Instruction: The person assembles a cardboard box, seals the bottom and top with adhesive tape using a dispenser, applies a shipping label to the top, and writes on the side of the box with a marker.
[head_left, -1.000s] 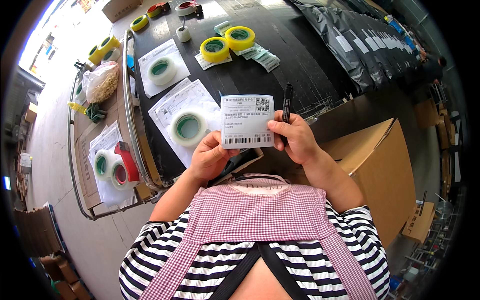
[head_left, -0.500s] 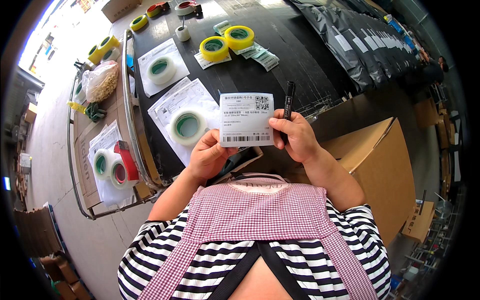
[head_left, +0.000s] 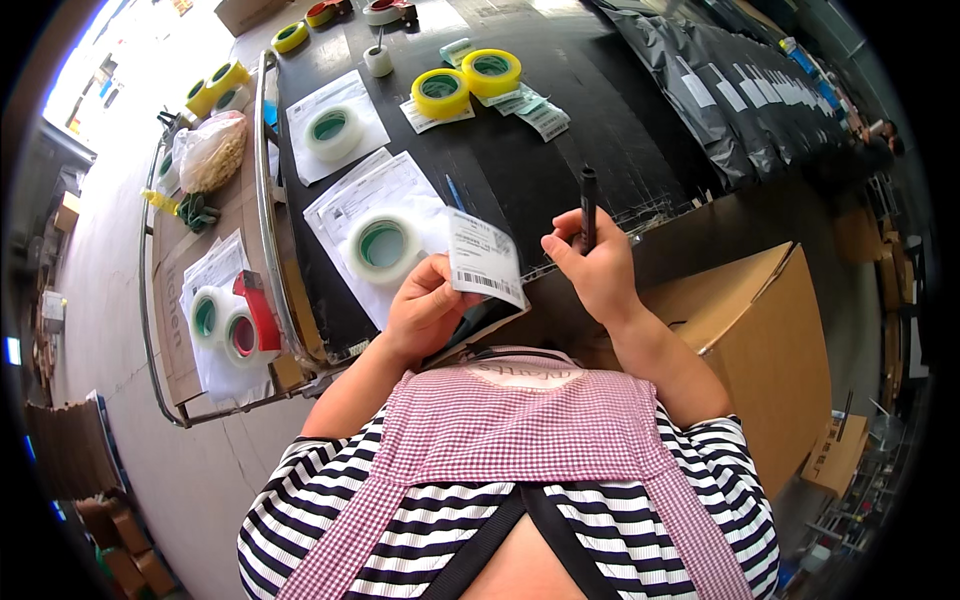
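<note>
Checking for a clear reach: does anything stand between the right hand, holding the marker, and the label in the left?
Nothing visible: only an open gap separates the right hand, with the black marker, from the white label in the left hand.

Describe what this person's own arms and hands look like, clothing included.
The left hand and right hand are ungloved, and no watch or bracelet shows at either wrist. The arms are bare up to short, loose sleeves with black and white stripes. Over the striped top is a pinkish-red and white checked apron with matching straps.
</note>
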